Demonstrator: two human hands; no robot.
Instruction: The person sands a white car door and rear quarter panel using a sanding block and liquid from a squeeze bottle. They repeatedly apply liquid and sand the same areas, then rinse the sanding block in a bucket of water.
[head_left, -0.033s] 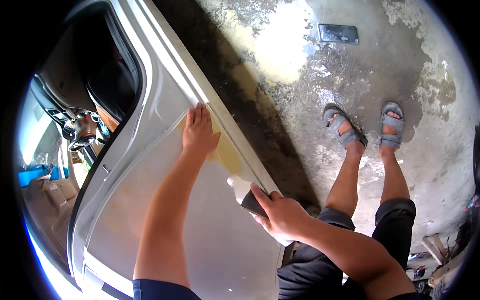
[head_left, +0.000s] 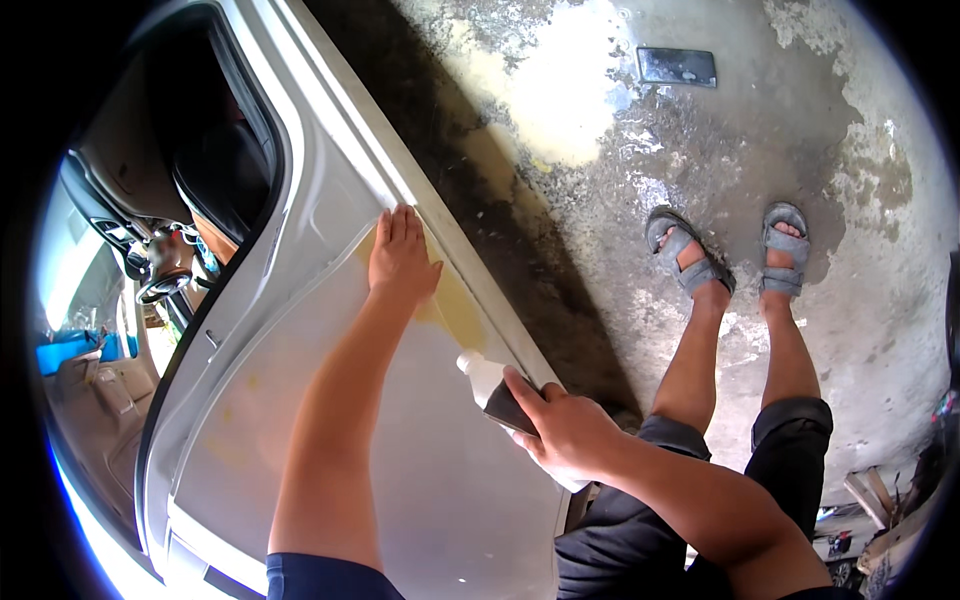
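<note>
- White car panel (head_left: 450,490), left to lower centre.
- White bottle (head_left: 482,376), lower centre.
- Right hand (head_left: 572,432), curled around the bottle.
- Left hand (head_left: 402,264), laid flat on the panel, holding nothing.
- Yellow patch (head_left: 457,310), beside the left hand.

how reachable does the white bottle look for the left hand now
Probably yes: the left hand, on the car panel, seems near enough, and nothing shows between it and the narrow end of the white bottle; the right hand grips its body.
</note>
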